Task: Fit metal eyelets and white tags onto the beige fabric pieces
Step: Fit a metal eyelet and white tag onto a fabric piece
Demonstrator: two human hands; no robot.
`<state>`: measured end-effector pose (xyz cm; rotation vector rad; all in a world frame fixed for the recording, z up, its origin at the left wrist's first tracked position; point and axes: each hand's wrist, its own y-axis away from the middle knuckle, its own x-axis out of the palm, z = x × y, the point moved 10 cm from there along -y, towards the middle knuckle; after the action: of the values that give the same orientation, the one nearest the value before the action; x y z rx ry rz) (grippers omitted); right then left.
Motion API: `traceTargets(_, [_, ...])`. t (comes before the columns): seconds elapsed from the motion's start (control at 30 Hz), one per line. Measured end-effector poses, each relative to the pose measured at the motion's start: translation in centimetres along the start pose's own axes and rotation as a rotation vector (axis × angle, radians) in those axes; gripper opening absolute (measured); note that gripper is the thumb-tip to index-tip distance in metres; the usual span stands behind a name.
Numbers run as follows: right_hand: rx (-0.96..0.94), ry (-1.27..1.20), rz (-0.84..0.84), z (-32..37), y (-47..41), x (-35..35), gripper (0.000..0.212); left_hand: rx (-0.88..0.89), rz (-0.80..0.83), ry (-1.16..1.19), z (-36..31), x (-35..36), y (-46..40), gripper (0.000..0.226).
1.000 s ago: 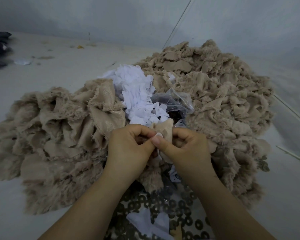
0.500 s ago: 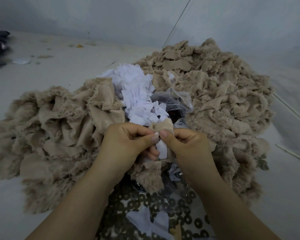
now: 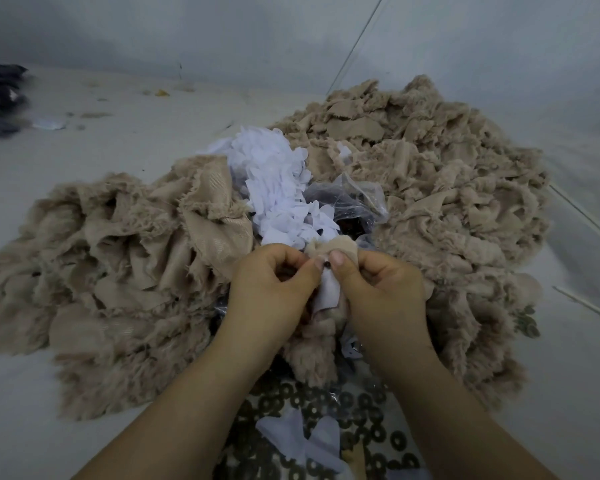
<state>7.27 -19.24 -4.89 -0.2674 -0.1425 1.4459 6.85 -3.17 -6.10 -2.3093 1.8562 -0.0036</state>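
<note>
Both hands meet at the centre of the view over the piles. My left hand (image 3: pixel 274 285) and my right hand (image 3: pixel 378 289) pinch one beige fabric piece (image 3: pixel 333 249) together with a white tag (image 3: pixel 328 289) that hangs between the thumbs. A small dark eyelet (image 3: pixel 325 265) shows between the two thumb tips. A heap of white tags (image 3: pixel 278 188) lies just behind the hands. Loose metal eyelets (image 3: pixel 326 410) are scattered on the surface in front, between my forearms.
Big mounds of beige fabric pieces lie at the left (image 3: pixel 118 271) and right (image 3: pixel 430 202). A crumpled clear plastic bag (image 3: pixel 347 199) sits behind the hands. Dark cloth (image 3: pixel 0 95) lies far left. Thin sticks (image 3: pixel 586 306) rest at the right edge.
The white tag has been drawn down and hangs longer between the thumbs. A dark eyelet now shows at the thumb tips. Both hands stayed in nearly the same spot.
</note>
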Motion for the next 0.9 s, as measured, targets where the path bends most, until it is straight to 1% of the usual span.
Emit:
traceTargets(0.03, [0.044, -0.068, 0.004, -0.2, 0.0, 0.0, 0.015, -0.059, 0.048, 0.064, 0.5, 0.3, 0.0, 0.024])
traceTargets(0.1, [0.138, -0.175, 0.014, -0.7, 0.1, 0.2, 0.006, -0.108, 0.124, 0.121, 0.7, 0.7, 0.0, 0.026])
traceTargets(0.13, [0.164, -0.185, 0.012, -0.8, 0.1, 0.1, 0.007, -0.114, 0.135, 0.139, 0.6, 0.8, 0.1, 0.024])
traceTargets(0.2, [0.194, -0.189, 0.010, -0.8, 0.1, 0.0, 0.009, -0.095, 0.099, 0.183, 0.0, 0.5, 0.2, 0.012])
traceTargets(0.23, [0.210, -0.187, 0.007, -0.8, 0.1, 0.0, 0.010, -0.062, 0.064, 0.187, -0.5, 0.1, 0.3, 0.010])
traceTargets(0.27, [0.224, -0.177, 0.001, -0.8, 0.1, -0.2, 0.015, -0.004, 0.027, 0.168, -1.2, -0.3, 0.5, 0.015])
traceTargets(0.37, [0.251, -0.155, -0.005, -0.4, -0.2, -0.7, 0.030, 0.279, -0.035, 0.022, -4.2, -0.9, 1.4, 0.029])
traceTargets(0.47, [0.281, -0.142, 0.021, 0.0, -0.7, -0.9, 0.040, 0.523, -0.033, -0.156, -6.5, -0.4, 2.8, 0.030])
traceTargets(0.57, [0.350, -0.195, 0.027, -0.3, -0.6, -0.9, 0.045, 0.688, 0.008, -0.291, -7.5, 0.5, 4.0, 0.033])
traceTargets(0.63, [0.404, -0.236, 0.059, -0.7, -0.3, -0.7, 0.044, 0.770, 0.078, -0.316, -7.7, 1.1, 4.5, 0.036])
traceTargets(0.7, [0.452, -0.276, 0.108, -1.3, 0.2, -0.3, 0.035, 0.816, 0.130, -0.337, -7.6, 1.6, 4.8, 0.034])
traceTargets(0.77, [0.487, -0.314, 0.128, -2.0, 0.6, -0.3, 0.024, 0.826, 0.162, -0.335, -7.4, 1.7, 4.6, 0.032])
traceTargets(0.83, [0.499, -0.352, 0.132, -2.2, 0.9, -0.3, 0.023, 0.841, 0.179, -0.355, -7.4, 1.8, 4.4, 0.029])
traceTargets(0.9, [0.481, -0.328, 0.140, -2.0, 1.0, -0.4, 0.022, 0.857, 0.182, -0.385, -7.4, 1.9, 4.4, 0.026])
